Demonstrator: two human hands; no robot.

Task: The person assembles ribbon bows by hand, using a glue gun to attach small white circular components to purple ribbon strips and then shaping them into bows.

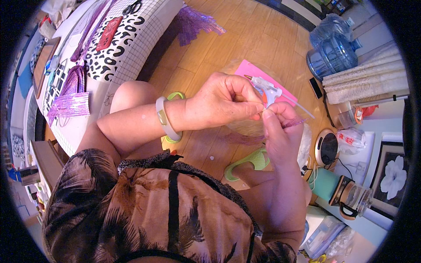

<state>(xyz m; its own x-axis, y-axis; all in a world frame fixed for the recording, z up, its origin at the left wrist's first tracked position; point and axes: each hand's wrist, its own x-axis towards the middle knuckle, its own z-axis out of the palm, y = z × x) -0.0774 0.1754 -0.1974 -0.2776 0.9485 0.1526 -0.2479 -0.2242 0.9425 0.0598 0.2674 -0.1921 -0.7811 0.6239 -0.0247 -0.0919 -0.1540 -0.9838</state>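
Note:
My left hand, with a pale bangle on its wrist, pinches thumb against forefinger. Those fingertips meet the thumb and forefinger of my right hand at one spot. A thin bit of purple tinsel sticks out from my right fingers. Its pinched end, between both sets of fingertips, is mostly hidden. Just beyond the hands lies a clear-bodied hot glue gun with a glue stick in its rear. It rests over a pink board, and my fingers cover part of it.
On the left, a cloth-covered bed or couch holds a red case, black scissors and purple tinsel bundles. More tinsel hangs over its far edge. Blue water jugs and a glass kettle stand right.

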